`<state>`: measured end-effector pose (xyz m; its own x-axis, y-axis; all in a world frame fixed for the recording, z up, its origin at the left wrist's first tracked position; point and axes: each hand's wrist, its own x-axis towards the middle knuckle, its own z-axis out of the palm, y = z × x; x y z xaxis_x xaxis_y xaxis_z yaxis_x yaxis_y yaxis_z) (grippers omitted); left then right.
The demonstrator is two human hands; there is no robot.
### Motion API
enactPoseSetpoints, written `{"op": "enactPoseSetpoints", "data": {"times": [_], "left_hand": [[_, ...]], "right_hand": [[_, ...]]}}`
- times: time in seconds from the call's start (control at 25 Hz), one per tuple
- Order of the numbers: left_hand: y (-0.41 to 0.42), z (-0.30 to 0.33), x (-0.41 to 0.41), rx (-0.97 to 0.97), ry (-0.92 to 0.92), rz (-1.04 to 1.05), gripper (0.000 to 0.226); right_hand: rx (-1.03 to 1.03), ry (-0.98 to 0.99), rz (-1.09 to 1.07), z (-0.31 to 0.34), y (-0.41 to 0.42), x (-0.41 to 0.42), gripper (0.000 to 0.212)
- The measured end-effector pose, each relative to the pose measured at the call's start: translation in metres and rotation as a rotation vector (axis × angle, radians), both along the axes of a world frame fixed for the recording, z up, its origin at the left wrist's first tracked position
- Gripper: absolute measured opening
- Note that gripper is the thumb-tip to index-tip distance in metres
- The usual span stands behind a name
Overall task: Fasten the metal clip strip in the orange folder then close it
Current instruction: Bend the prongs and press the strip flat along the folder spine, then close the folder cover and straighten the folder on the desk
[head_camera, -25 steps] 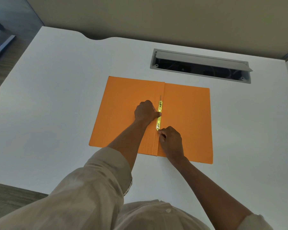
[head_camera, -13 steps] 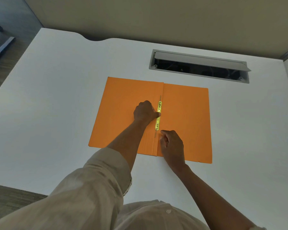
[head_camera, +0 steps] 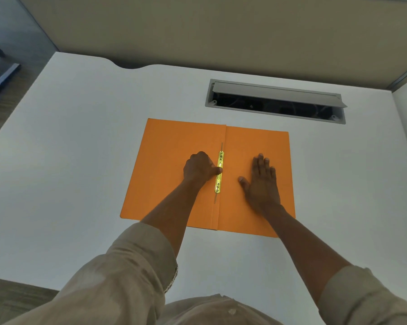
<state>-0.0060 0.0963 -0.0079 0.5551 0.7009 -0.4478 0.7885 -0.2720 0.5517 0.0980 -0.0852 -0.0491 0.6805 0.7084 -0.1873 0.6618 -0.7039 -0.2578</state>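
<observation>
The orange folder lies open and flat on the white desk. Along its centre fold runs the shiny gold metal clip strip, lying flat, with thin grey prongs showing beyond both ends. My left hand rests on the left flap with curled fingers, its thumb pressed against the strip's middle. My right hand lies palm down with fingers spread on the right flap, apart from the strip and holding nothing.
A grey cable hatch with its lid raised sits in the desk just behind the folder. A beige partition closes off the back. The desk's left edge drops to the floor.
My right hand has left the strip's near end and moved right onto the right flap, opening flat. My left hand has stayed at the strip.
</observation>
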Motion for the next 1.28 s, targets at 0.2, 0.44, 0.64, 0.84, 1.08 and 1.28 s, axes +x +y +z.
{"op": "enactPoseSetpoints", "data": {"times": [0.2,0.44,0.64,0.84,1.08,1.28], "left_hand": [[-0.001,-0.009,-0.001,0.036,-0.039,0.001,0.032],[-0.002,-0.011,-0.007,0.07,-0.131,-0.02,0.026],[0.01,-0.007,-0.027,0.19,-0.247,0.009,0.024],[0.052,-0.01,-0.07,0.473,0.113,0.224,0.046],[0.084,-0.004,-0.09,0.417,0.33,0.412,0.05],[0.084,-0.006,-0.092,0.442,0.366,0.416,0.044]], "right_hand": [[0.002,-0.081,0.002,-0.008,-0.002,-0.003,0.079],[0.021,-0.111,0.007,-0.009,-0.001,-0.004,0.078],[0.02,-0.123,0.011,-0.01,-0.002,-0.004,0.078],[0.018,-0.127,0.016,-0.012,-0.002,-0.003,0.078],[0.022,-0.14,0.021,-0.014,-0.002,-0.003,0.078],[0.025,-0.145,0.021,-0.015,-0.002,-0.002,0.078]]}}
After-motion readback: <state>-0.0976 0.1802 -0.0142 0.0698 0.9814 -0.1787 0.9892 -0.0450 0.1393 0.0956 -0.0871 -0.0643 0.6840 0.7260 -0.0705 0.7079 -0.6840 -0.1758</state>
